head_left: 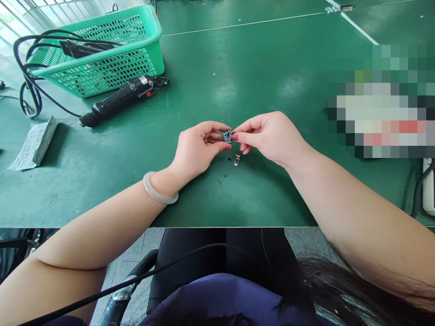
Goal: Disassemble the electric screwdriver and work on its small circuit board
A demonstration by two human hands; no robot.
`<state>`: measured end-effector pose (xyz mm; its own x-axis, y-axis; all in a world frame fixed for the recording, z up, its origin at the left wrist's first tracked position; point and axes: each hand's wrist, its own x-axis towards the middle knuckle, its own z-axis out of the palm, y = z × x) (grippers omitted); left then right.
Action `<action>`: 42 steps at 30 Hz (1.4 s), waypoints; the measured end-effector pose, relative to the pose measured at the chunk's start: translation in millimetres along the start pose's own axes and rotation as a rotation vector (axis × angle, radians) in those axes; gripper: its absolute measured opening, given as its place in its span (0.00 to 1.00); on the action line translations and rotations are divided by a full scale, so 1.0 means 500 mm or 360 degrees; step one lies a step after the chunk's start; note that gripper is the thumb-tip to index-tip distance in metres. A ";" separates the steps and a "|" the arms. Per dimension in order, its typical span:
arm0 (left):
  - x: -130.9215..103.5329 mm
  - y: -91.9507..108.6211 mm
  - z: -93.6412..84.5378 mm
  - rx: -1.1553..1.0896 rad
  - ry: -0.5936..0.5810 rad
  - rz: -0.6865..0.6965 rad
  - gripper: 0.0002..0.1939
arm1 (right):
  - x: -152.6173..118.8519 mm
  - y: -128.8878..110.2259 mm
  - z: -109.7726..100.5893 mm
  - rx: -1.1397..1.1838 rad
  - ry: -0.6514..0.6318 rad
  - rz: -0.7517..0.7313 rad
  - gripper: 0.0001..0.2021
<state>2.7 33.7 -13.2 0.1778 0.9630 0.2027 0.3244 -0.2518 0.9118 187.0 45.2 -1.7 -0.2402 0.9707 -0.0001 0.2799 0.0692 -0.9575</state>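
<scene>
My left hand (pixel 200 147) pinches a small dark grey housing part (pixel 227 136) between thumb and fingers, above the green table. My right hand (pixel 267 136) meets it from the other side, thumb and forefinger closed together at the part's right edge. Whether those right fingertips hold a separate tiny piece is hidden. Just below the hands lie a small white-framed rectangular piece (pixel 237 161), a copper-coloured bit (pixel 237 155) and a tiny black piece (pixel 229 159). Another black speck (pixel 225 175) rests nearer to me.
At the back left stands a green perforated basket (pixel 112 68) with a black tool and cables in it. A black electric screwdriver (pixel 122 99) lies before it. A grey-white packet (pixel 34 144) is at far left. The right side holds a blurred-out patch and a white power strip (pixel 428 190).
</scene>
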 end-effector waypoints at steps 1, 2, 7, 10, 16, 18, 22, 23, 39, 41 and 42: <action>0.000 -0.002 0.000 -0.0005 -0.0005 0.0016 0.15 | 0.000 0.000 0.000 0.0000 -0.0002 -0.0002 0.12; 0.001 -0.004 0.000 -0.0011 -0.0013 0.0029 0.15 | -0.001 0.000 0.000 -0.0004 -0.0003 -0.0003 0.12; 0.003 -0.011 -0.001 -0.0046 -0.0061 0.0079 0.15 | -0.003 -0.008 0.000 -0.0084 0.0025 -0.0003 0.09; 0.003 -0.010 -0.002 -0.0078 -0.0086 0.0090 0.17 | -0.005 -0.012 0.000 -0.0133 0.0055 -0.0031 0.09; 0.003 -0.003 -0.001 -0.0107 -0.0085 0.0064 0.15 | -0.008 -0.015 0.003 -0.0182 0.0085 -0.0062 0.07; 0.002 -0.001 0.000 -0.0123 -0.0083 0.0047 0.15 | -0.009 -0.017 0.005 -0.0183 0.0092 -0.0060 0.06; 0.002 0.001 0.002 -0.0164 -0.0077 0.0007 0.15 | -0.008 -0.018 0.006 -0.0163 0.0091 -0.0051 0.05; 0.002 0.002 0.002 -0.0166 -0.0073 -0.0007 0.16 | -0.008 -0.018 0.007 -0.0153 0.0086 -0.0047 0.05; -0.003 -0.002 0.003 0.0039 0.0080 0.0147 0.15 | -0.012 -0.017 0.009 0.0019 0.0114 -0.0088 0.07; -0.004 -0.003 0.003 0.0061 0.0095 0.0159 0.15 | -0.014 -0.020 0.010 -0.0001 0.0132 -0.0086 0.07; -0.005 -0.004 0.004 0.0072 0.0106 0.0154 0.15 | -0.015 -0.022 0.012 -0.0011 0.0139 -0.0085 0.08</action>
<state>3.5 31.7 -16.0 0.1486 0.9379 0.3135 0.3507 -0.3464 0.8701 180.3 36.0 7.1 -0.1730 0.9819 0.0766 0.2755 0.1229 -0.9534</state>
